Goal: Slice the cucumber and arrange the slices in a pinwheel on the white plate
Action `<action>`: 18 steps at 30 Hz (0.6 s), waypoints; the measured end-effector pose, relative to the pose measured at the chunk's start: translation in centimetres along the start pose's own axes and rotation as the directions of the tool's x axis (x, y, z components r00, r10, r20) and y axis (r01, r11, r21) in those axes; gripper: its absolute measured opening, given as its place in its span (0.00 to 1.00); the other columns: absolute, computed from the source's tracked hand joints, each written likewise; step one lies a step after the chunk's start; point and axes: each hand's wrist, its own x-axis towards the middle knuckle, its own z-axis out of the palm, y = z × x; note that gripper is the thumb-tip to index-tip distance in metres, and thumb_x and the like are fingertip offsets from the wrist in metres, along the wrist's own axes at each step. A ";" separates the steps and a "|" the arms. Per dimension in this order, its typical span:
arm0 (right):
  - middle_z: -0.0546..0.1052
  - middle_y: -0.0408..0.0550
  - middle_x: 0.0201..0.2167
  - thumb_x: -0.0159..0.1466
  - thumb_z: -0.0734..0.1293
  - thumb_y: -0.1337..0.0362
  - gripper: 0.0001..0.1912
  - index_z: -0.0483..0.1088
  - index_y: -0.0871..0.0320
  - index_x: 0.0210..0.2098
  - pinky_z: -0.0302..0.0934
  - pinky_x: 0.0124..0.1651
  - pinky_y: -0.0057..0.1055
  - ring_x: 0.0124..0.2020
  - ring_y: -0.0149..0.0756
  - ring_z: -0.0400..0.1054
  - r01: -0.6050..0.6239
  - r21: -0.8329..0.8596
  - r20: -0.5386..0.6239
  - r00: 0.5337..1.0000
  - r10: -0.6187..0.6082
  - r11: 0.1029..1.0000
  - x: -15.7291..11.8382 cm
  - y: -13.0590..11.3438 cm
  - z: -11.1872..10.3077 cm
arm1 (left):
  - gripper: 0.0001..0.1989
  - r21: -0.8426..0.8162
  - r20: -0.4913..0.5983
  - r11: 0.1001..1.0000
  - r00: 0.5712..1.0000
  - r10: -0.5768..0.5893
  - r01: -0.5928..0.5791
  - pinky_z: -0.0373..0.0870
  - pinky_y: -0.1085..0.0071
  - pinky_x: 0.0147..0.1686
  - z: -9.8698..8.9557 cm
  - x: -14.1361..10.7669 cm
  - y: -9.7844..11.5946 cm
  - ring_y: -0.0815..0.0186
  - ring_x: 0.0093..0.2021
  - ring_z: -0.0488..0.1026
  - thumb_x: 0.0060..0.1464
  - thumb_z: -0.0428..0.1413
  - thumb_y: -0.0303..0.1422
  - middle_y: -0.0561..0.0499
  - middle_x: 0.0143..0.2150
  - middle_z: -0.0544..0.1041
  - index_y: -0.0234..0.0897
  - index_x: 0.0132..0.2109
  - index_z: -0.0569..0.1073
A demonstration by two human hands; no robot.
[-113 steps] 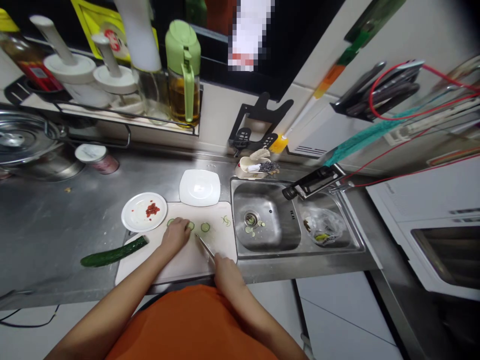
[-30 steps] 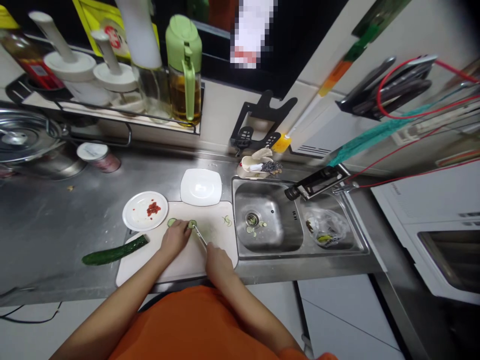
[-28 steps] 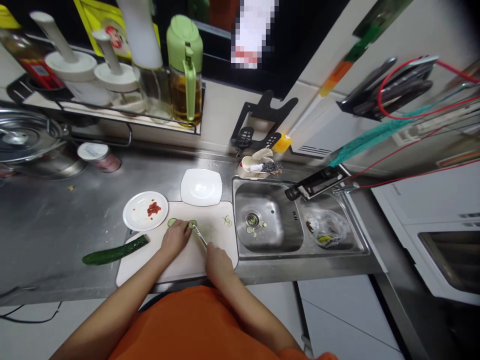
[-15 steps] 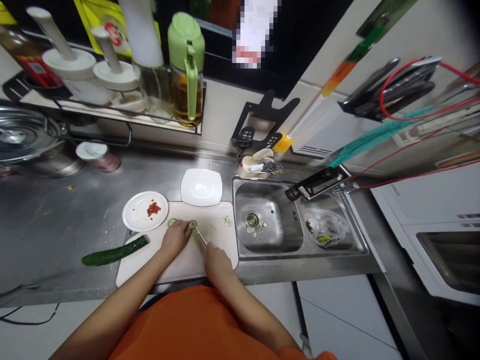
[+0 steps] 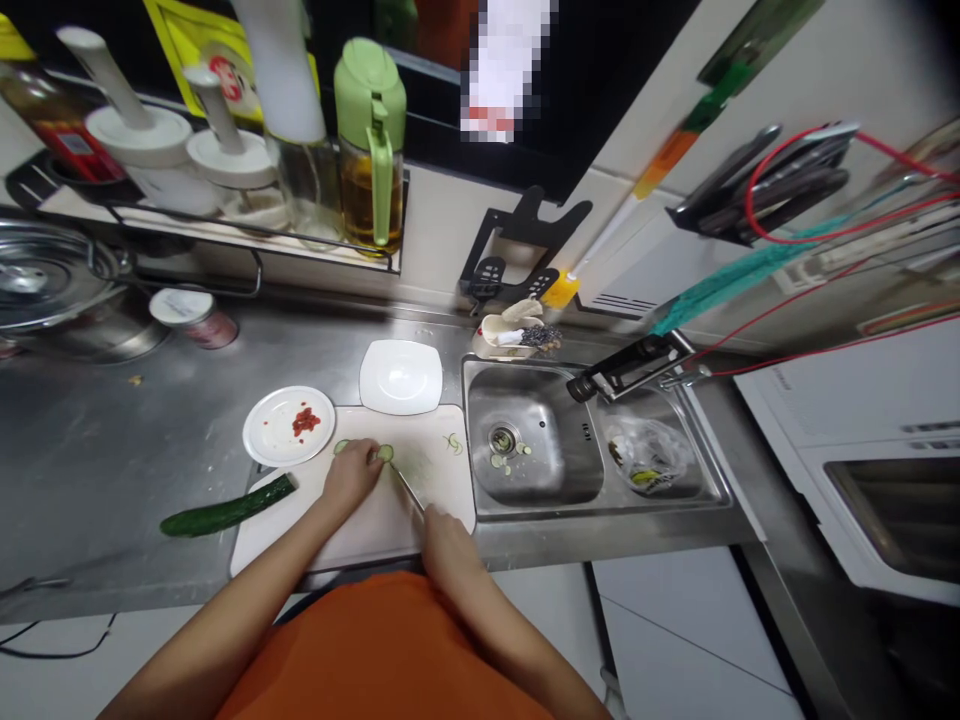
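One pale green slice (image 5: 385, 453) is on the far half of the white board (image 5: 375, 530). The left hand (image 5: 354, 473) has its fingertips at the slice's left edge, but I cannot tell if they pinch it. The right hand (image 5: 450, 550) has its grip closed around the knife (image 5: 407, 486). The blade points up and left, and its tip is at the slice.

The board's near edge is close to the orange shirt (image 5: 367, 650). Its right edge is just beside the metal sink (image 5: 559, 470). Between the knife and the sink, there is some room to move.

Other sides are tighter. A round plate (image 5: 266, 420) with red bits (image 5: 305, 421) sits at the far left corner, and a square plate (image 5: 401, 375) is at the far edge. A long cucumber (image 5: 227, 506) crosses the left edge, one end on the board and one on the tabletop (image 5: 82, 430). Thin green strips (image 5: 453, 443) lie near the far right corner.

I count two slices on the board, one partly behind the left hand, two plates, one cucumber and one knife.
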 end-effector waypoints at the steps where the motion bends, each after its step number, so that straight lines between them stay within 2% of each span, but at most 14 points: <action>1: 0.76 0.58 0.41 0.61 0.53 0.80 0.22 0.64 0.62 0.52 0.62 0.47 0.31 0.50 0.42 0.70 0.001 -0.012 0.001 1.000 -0.001 1.000 -0.2 0.2 0.0 | 0.09 -0.011 0.001 1.000 1.000 -0.010 0.010 0.62 0.69 0.38 -0.1 0.0 0.2 0.61 0.38 0.71 0.54 0.50 0.34 0.47 0.34 0.77 0.37 0.35 0.73; 5: 0.76 0.57 0.40 0.60 0.55 0.81 0.22 0.65 0.62 0.51 0.62 0.46 0.31 0.49 0.42 0.70 -0.012 -0.018 -0.007 1.000 0.012 1.000 -0.4 0.5 0.1 | 0.08 -0.055 0.013 0.996 0.998 -0.062 0.063 0.60 0.70 0.33 -0.7 -0.2 0.8 0.64 0.32 0.70 0.54 0.49 0.33 0.51 0.30 0.76 0.39 0.32 0.73; 8: 0.77 0.56 0.39 0.60 0.54 0.81 0.23 0.65 0.61 0.52 0.63 0.44 0.30 0.48 0.42 0.71 -0.019 -0.003 -0.004 1.000 0.019 1.000 -0.3 0.6 0.2 | 0.10 -0.074 -0.005 0.988 0.990 -0.139 0.138 0.59 0.71 0.31 -1.9 -0.4 0.4 0.65 0.29 0.69 0.54 0.50 0.38 0.52 0.28 0.76 0.39 0.31 0.73; 11: 0.76 0.55 0.39 0.60 0.54 0.81 0.23 0.65 0.61 0.51 0.63 0.44 0.29 0.48 0.41 0.71 -0.013 0.004 -0.012 1.000 0.014 1.000 -0.3 0.7 0.2 | 0.13 -0.119 -0.047 0.970 0.975 -0.217 0.210 0.59 0.73 0.30 -3.4 -0.5 -0.9 0.67 0.29 0.70 0.54 0.51 0.42 0.54 0.27 0.76 0.39 0.32 0.73; 14: 0.76 0.55 0.39 0.60 0.54 0.82 0.23 0.65 0.61 0.51 0.62 0.44 0.29 0.48 0.41 0.71 -0.006 -0.006 -0.019 1.000 0.006 1.000 -0.3 0.7 0.2 | 0.12 -0.128 -0.068 0.960 0.963 -0.260 0.250 0.61 0.74 0.32 -4.4 -0.5 -2.5 0.67 0.30 0.72 0.52 0.52 0.42 0.53 0.30 0.78 0.39 0.34 0.74; 18: 0.77 0.56 0.38 0.61 0.54 0.81 0.23 0.65 0.61 0.51 0.63 0.43 0.29 0.48 0.42 0.71 -0.014 -0.017 -0.013 1.000 0.014 1.000 -0.3 0.7 0.3 | 0.12 -0.016 -0.076 0.963 0.960 -0.270 0.270 0.62 0.72 0.32 -4.5 -0.6 -3.9 0.63 0.33 0.74 0.53 0.50 0.39 0.51 0.32 0.79 0.40 0.39 0.75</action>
